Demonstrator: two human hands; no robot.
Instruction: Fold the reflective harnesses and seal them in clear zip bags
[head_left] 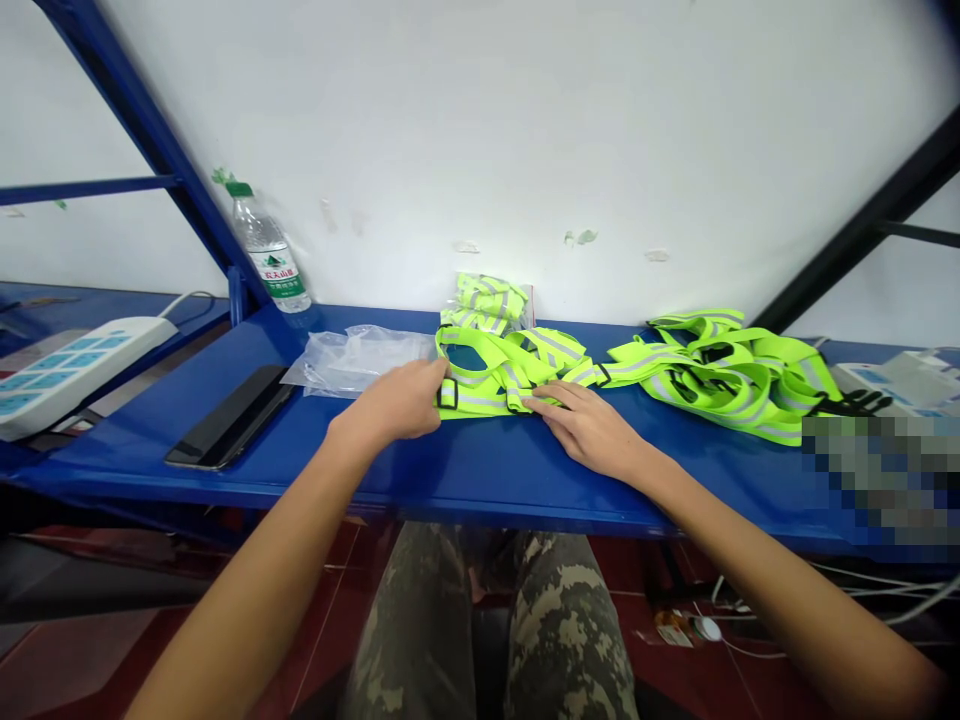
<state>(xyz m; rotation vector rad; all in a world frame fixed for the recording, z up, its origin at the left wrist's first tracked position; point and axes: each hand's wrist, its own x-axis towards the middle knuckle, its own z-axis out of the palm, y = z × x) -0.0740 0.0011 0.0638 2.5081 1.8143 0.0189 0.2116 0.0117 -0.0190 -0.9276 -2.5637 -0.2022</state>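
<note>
A neon yellow-green reflective strap [480, 401] with grey stripes and black buckles lies in loops on the blue table. My left hand [409, 400] is closed on its left end, beside a black slide buckle [448, 393]; the fingertips are partly hidden. My right hand [589, 425] rests on the strap further right, its fingers stretched out over the lower band. From there the webbing runs right, past another black buckle [602, 375], toward a larger heap of the same straps [739, 380]. Behind my hands sits a clear bag of folded yellow-green straps [491, 298].
Left of my hands lie crumpled clear plastic bags [352, 358] and a black phone [231, 417]. A water bottle [271, 255] stands against the white wall. A white power strip [82, 368] is at far left. Blue frame bars rise on the left, and a dark bar slants at right.
</note>
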